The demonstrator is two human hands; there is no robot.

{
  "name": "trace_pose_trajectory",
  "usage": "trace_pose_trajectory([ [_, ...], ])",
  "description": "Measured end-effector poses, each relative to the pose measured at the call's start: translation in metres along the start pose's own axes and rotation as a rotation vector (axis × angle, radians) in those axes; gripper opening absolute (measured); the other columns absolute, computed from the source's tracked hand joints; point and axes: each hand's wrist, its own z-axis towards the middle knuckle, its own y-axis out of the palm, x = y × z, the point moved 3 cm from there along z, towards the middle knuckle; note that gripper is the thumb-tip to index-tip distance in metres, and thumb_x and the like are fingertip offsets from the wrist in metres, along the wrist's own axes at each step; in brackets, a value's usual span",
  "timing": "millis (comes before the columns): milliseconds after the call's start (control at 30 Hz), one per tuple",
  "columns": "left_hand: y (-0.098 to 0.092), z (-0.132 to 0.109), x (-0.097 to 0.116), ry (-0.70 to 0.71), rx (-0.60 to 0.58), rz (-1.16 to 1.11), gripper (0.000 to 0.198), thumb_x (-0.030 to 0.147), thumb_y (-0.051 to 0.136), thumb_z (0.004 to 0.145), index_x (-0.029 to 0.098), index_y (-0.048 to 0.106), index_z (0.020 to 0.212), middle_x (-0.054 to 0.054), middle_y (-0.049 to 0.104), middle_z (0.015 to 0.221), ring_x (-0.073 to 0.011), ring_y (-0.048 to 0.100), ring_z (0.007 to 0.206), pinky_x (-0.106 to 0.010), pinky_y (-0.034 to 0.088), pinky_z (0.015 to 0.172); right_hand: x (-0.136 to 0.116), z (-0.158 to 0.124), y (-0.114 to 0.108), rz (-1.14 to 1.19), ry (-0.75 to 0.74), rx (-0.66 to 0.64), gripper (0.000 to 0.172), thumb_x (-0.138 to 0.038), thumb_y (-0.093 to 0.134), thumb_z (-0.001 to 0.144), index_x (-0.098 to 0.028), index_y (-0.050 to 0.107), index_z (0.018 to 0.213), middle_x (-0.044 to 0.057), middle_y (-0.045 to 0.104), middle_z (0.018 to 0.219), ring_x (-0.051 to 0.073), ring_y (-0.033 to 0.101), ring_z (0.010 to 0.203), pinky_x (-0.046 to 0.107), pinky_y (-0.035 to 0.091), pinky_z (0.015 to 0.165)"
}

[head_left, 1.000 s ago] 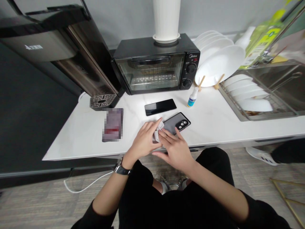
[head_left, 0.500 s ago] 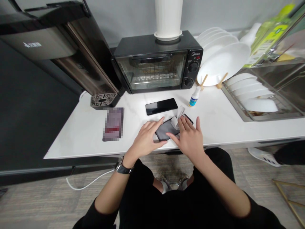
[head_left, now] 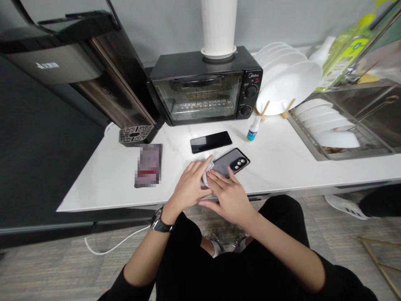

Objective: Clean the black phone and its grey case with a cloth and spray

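A translucent grey phone case (head_left: 230, 160) with a black rim and camera cut-outs lies slantwise on the white counter. My left hand (head_left: 189, 184) grips its near left end between thumb and fingers. Pressed onto that same end is a light grey cloth (head_left: 206, 172), under the fingers of my right hand (head_left: 231, 198). The hands and cloth hide the case's lower left part. Just behind the case lies a black phone (head_left: 211, 142), screen up. A small white bottle (head_left: 252, 130) with a blue label stands to the right of the phone.
A toaster oven (head_left: 200, 96) stands at the back with a white pot (head_left: 218, 29) on top. To the left are a drink dispenser (head_left: 134, 133) and a blurred packet (head_left: 149, 165). Racked plates (head_left: 288, 88) and a sink (head_left: 316, 152) with dishes are on the right.
My right hand has slid the cloth left and nearer along the case, from its camera end to the end by my left hand. The camera cut-outs now show. My left hand stays put.
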Motion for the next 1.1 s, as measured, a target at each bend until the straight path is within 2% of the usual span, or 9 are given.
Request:
trace_pose_trajectory([
  [167,-0.001,0.000,0.001,-0.008,-0.004,-0.003,0.098,0.048,0.078,0.091,0.029,0.025,0.170,-0.012,0.059,0.145,-0.0331,0.053,0.128,-0.048,0.046,0.112,0.031,-0.011,-0.018,-0.088,0.005,-0.006,0.055,-0.056,0.052,0.108,-0.018,0.061,0.146,0.013,0.063,0.153,0.031,0.054,0.149,0.067,0.018,0.132],
  [300,-0.003,0.001,0.004,-0.001,0.004,-0.018,0.094,0.047,0.077,0.092,0.032,0.026,0.170,-0.010,0.060,0.146,-0.0325,0.053,0.129,-0.049,0.046,0.112,0.058,-0.023,-0.031,-0.245,0.118,0.099,0.060,-0.055,0.049,0.109,-0.015,0.056,0.152,0.016,0.060,0.155,0.035,0.056,0.147,0.071,0.012,0.131],
  [400,-0.004,0.001,0.006,0.005,0.004,-0.028,0.092,0.047,0.077,0.093,0.033,0.028,0.169,-0.010,0.061,0.144,-0.0313,0.054,0.127,-0.049,0.045,0.113,0.069,-0.020,-0.033,-0.300,0.197,0.171,0.061,-0.057,0.046,0.109,-0.013,0.057,0.151,0.017,0.060,0.155,0.036,0.060,0.142,0.073,0.011,0.130],
  [500,-0.004,0.002,0.006,0.024,-0.002,-0.033,0.092,0.047,0.076,0.093,0.032,0.027,0.169,-0.009,0.061,0.144,-0.0304,0.054,0.126,-0.048,0.044,0.113,0.065,-0.005,-0.025,-0.291,0.256,0.201,0.065,-0.061,0.043,0.108,-0.011,0.061,0.147,0.019,0.064,0.151,0.037,0.060,0.142,0.072,0.017,0.129],
  [600,-0.004,0.002,0.004,0.040,-0.001,-0.039,0.092,0.044,0.076,0.093,0.031,0.027,0.170,-0.010,0.061,0.144,-0.0303,0.054,0.125,-0.048,0.044,0.113,0.042,0.011,-0.011,-0.260,0.275,0.191,0.081,-0.072,0.044,0.103,-0.002,0.064,0.141,0.028,0.065,0.146,0.043,0.057,0.143,0.071,0.027,0.126],
  [733,-0.004,0.002,0.000,0.053,-0.014,-0.046,0.094,0.029,0.073,0.089,0.028,0.025,0.170,-0.010,0.063,0.138,-0.0307,0.056,0.120,-0.047,0.047,0.109,-0.004,0.015,0.008,-0.087,0.083,0.084,0.093,-0.083,0.050,0.094,-0.002,0.067,0.136,0.028,0.069,0.141,0.039,0.063,0.137,0.062,0.032,0.128],
  [800,-0.003,0.001,0.000,0.038,-0.024,-0.037,0.097,0.026,0.073,0.086,0.026,0.025,0.171,-0.010,0.064,0.137,-0.0312,0.056,0.120,-0.047,0.047,0.109,-0.015,0.009,0.010,-0.015,0.037,0.060,0.092,-0.083,0.054,0.092,-0.004,0.066,0.137,0.025,0.069,0.141,0.036,0.063,0.137,0.060,0.033,0.129],
  [967,-0.002,-0.002,0.003,0.007,-0.028,0.006,0.100,0.034,0.078,0.086,0.025,0.025,0.170,-0.012,0.061,0.140,-0.0324,0.056,0.123,-0.048,0.047,0.110,-0.003,-0.009,-0.001,-0.010,0.011,0.017,0.067,-0.068,0.053,0.102,-0.014,0.065,0.139,0.017,0.069,0.146,0.032,0.058,0.144,0.067,0.022,0.131],
  [1100,-0.002,-0.002,0.005,0.003,-0.015,-0.003,0.101,0.047,0.080,0.088,0.028,0.025,0.170,-0.011,0.061,0.144,-0.0329,0.055,0.128,-0.049,0.046,0.113,0.022,-0.022,-0.018,-0.101,0.007,0.018,0.060,-0.063,0.051,0.105,-0.017,0.064,0.142,0.015,0.066,0.150,0.032,0.053,0.149,0.069,0.017,0.131],
])
